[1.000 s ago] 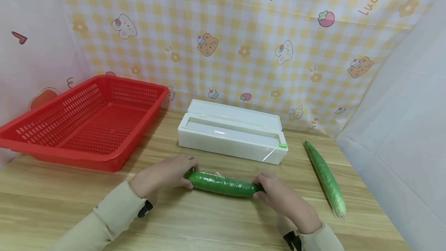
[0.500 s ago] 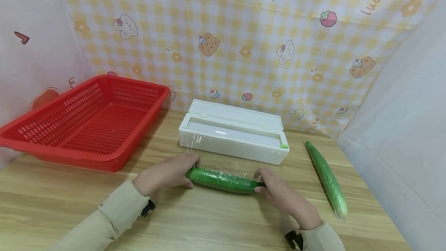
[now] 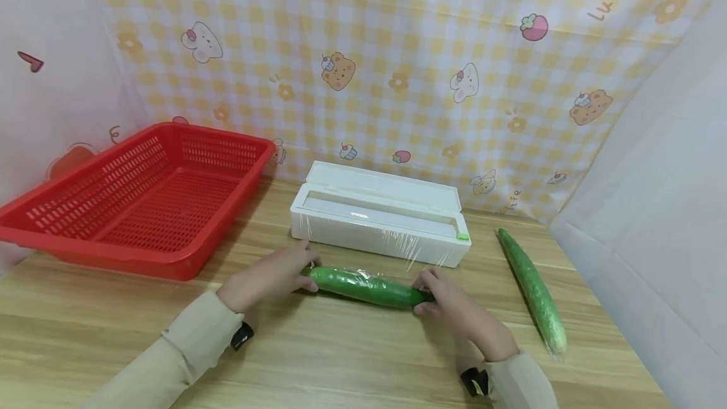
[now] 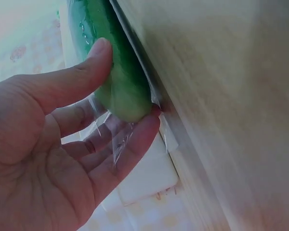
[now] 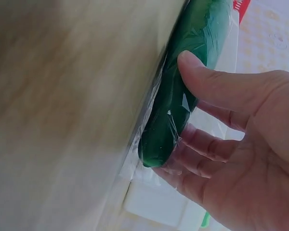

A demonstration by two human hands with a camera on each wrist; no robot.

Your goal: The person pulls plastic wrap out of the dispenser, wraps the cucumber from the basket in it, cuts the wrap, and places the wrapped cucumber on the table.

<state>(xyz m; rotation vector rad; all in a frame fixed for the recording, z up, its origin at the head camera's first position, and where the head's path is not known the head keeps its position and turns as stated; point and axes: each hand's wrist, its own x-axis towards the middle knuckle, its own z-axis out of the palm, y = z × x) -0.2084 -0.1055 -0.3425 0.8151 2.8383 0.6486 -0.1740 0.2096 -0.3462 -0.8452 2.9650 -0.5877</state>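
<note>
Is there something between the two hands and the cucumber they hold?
Only thin clear film. The left hand and right hand grip the ends of the cucumber through this wrap; nothing else visible lies between them.

At the left of my view a red slatted basket (image 3: pixel 142 197) sits on the wooden surface (image 3: pixel 352 358), one short end close to the backdrop. Toward the right of the frame a second cucumber (image 3: pixel 532 289), wrapped in film, lies on the surface, running from near the backdrop toward the lower right. Behind everything hangs a yellow checked cloth (image 3: pixel 397 62) printed with bears, rabbits, strawberries and cupcakes. A plain white sheet (image 3: pixel 659 219) fills the right edge.
</note>
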